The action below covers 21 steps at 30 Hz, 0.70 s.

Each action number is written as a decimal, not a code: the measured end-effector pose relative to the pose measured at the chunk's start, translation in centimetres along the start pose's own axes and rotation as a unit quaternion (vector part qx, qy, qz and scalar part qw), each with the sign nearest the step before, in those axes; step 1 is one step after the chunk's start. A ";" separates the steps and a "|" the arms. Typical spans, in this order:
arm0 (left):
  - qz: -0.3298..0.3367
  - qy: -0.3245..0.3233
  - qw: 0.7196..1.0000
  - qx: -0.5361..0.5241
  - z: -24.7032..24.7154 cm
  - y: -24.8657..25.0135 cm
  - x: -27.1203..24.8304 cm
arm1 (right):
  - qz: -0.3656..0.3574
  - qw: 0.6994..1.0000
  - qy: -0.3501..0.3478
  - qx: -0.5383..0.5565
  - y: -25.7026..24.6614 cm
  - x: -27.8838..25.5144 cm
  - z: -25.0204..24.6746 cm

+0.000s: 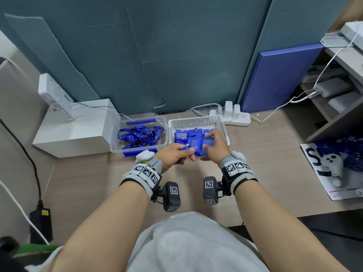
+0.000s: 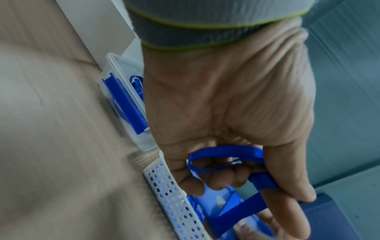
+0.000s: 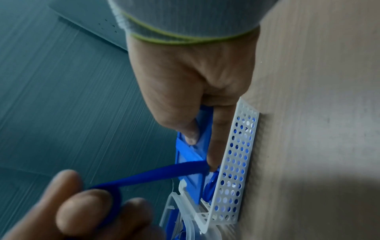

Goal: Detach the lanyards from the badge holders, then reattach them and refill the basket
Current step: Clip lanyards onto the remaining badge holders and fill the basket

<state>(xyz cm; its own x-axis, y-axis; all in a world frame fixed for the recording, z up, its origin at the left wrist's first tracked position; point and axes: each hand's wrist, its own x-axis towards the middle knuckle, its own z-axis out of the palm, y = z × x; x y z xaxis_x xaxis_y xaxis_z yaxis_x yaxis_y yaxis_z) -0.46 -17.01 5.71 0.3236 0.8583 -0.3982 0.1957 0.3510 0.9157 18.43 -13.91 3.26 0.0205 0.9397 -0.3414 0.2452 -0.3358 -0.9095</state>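
Note:
Over the front edge of the white perforated basket (image 1: 196,121), my right hand (image 1: 215,143) pinches a blue badge holder (image 1: 205,147) between thumb and fingers. My left hand (image 1: 177,154) curls round a blue lanyard (image 2: 226,150), coiled in the palm and looped over a finger. In the right wrist view the lanyard strap (image 3: 156,175) runs taut from my left fingers to the top of the badge holder (image 3: 202,129). Several more blue badge holders (image 1: 181,135) lie in the basket. A clear plastic box (image 1: 141,120) to its left holds several loose blue lanyards (image 1: 139,136).
A white box (image 1: 76,132) with a white router (image 1: 54,97) stands at the left. A white power strip (image 1: 235,115) with chargers sits behind the basket. At the right, a white controller (image 1: 334,167) lies on a magazine (image 1: 326,185). Teal partition panels (image 1: 176,55) close the back.

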 end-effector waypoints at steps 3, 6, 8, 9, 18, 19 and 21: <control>0.027 0.048 0.998 -0.036 -0.6 1.0 0.3 | 0.002 0.997 -0.077 -0.001 0.2 -0.3 -0.1; 0.038 0.085 0.993 -0.078 -1.1 1.5 0.6 | 0.013 0.989 -0.138 0.040 -0.1 -0.4 -0.1; 0.043 0.103 0.986 -0.124 -1.4 1.6 0.9 | 0.021 0.984 -0.167 0.054 -0.3 -0.5 -0.2; 0.043 0.112 0.982 -0.146 -1.5 1.7 0.9 | 0.024 0.981 -0.181 0.059 -0.4 -0.6 -0.2; -0.033 0.110 0.962 -0.248 -1.5 0.4 1.5 | 0.048 0.951 -0.233 0.197 -0.9 -0.7 -0.4; -0.044 0.111 0.961 -0.249 -1.4 0.1 1.6 | 0.051 0.950 -0.221 0.216 -1.0 -0.5 -0.3; -0.066 0.110 0.964 -0.235 -1.0 -0.1 1.5 | 0.059 0.948 -0.194 0.244 -1.2 -0.3 -0.3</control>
<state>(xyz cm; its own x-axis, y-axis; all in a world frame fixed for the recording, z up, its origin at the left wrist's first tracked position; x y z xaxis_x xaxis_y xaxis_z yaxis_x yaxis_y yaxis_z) -0.94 -15.35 5.03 0.1110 0.8351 -0.5388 -0.2355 0.5488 0.8021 18.37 -13.76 4.54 -0.3624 0.8307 -0.4226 -0.2171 -0.5162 -0.8285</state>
